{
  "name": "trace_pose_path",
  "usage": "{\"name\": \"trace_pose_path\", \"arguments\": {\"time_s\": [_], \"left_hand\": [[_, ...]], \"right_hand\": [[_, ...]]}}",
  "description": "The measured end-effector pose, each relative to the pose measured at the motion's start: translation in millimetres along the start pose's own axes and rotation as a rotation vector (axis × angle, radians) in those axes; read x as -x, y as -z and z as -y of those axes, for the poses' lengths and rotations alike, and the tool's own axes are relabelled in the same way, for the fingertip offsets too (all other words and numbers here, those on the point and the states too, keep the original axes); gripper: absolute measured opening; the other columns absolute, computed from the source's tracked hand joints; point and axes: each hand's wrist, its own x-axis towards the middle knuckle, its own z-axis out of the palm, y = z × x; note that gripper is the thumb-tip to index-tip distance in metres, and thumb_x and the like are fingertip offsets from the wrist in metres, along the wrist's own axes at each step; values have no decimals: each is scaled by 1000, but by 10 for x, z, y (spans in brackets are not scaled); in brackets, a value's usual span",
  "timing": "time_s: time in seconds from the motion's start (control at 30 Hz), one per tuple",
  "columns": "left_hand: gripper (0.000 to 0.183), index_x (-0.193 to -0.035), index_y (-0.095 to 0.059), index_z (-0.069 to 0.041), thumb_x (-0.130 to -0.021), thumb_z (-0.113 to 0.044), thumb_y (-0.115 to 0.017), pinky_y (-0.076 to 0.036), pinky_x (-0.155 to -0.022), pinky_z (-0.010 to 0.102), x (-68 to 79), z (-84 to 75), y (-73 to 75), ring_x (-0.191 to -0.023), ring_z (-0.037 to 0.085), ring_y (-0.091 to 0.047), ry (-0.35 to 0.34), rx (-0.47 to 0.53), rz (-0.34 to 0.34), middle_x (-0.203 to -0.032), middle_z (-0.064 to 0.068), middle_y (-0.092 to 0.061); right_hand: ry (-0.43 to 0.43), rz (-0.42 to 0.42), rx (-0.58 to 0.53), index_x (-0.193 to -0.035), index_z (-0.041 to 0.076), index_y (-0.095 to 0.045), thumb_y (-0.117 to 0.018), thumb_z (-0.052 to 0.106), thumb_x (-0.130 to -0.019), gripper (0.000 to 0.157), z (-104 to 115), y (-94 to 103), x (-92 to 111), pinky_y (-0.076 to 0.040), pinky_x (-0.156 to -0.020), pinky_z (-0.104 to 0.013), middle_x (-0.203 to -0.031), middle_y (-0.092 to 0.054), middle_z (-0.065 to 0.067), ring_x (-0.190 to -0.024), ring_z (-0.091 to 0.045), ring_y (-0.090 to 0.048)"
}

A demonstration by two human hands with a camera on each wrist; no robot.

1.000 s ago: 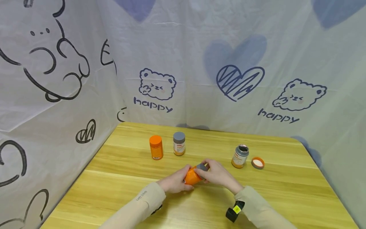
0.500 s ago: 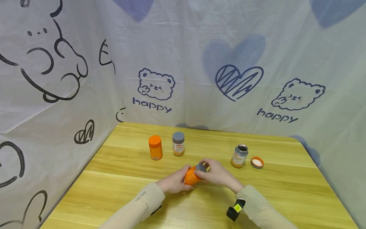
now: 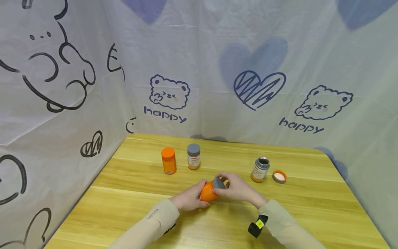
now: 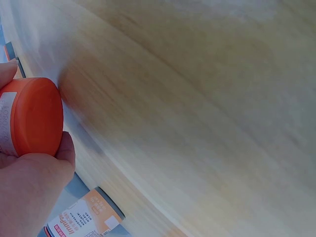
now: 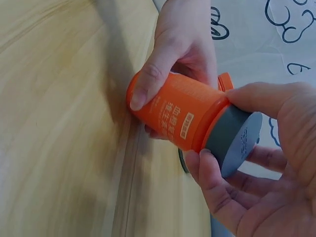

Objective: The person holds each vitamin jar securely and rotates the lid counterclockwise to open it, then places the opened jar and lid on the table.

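Observation:
My left hand grips an orange supplement bottle round its body, tilted above the table. Its grey lid points up and to the right, on the bottle's end. My right hand holds that lid; in the right wrist view the thumb and fingers are spread round the lid's rim. White lettering faces the right wrist camera on the orange body. In the left wrist view the bottle's round orange base shows. Whether the lid has come loose, I cannot tell.
Behind the hands stand an orange-capped bottle and a grey-lidded bottle. To the right are an uncapped bottle and a loose lid, inner side up. Cloth hangs behind the wooden table and at its sides.
My right hand has turned a little round the lid, and its wrist has shifted slightly. More of the grey lid shows now. The left hand stays gripping the bottle.

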Motion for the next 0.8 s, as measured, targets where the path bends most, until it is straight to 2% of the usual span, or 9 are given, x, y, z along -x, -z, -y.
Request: {"name": "trace_pose_path", "arguments": {"time_s": [0.2,0.43,0.63,0.8], "left_hand": [[48,-129,-43,-12,-92,-18,-74,-48,-93,33,11,-15,2,-100,12,-56,-5,-7,0,-114,1,-59],[48,-127,-43,-12,-91,-17,-75,-47,-89,30,-8,19,-14,-97,11,-56,-16,-17,-7,-112,1,-59],[48,-128,-44,-13,-91,-16,-74,-47,-91,30,-16,39,-17,-98,11,-56,-20,1,0,-115,1,-60],[48,-129,-43,-13,-92,-16,-74,-47,-91,29,-21,54,-16,-99,10,-57,-25,8,3,-116,1,-59]], "right_hand": [[48,45,26,-124,7,-60,-74,32,-91,44,-2,41,11,-50,-69,-22,-111,-65,-14,-76,-13,-59],[128,56,71,-125,7,-60,-76,22,-90,41,-3,62,31,-57,-74,-28,-116,-66,-14,-87,-19,-65],[145,45,69,-122,10,-61,-78,18,-88,39,8,40,43,-59,-77,-32,-117,-67,-11,-99,-26,-65],[165,23,90,-119,11,-62,-79,18,-87,37,22,23,52,-58,-79,-29,-118,-67,-9,-103,-24,-63]]}}
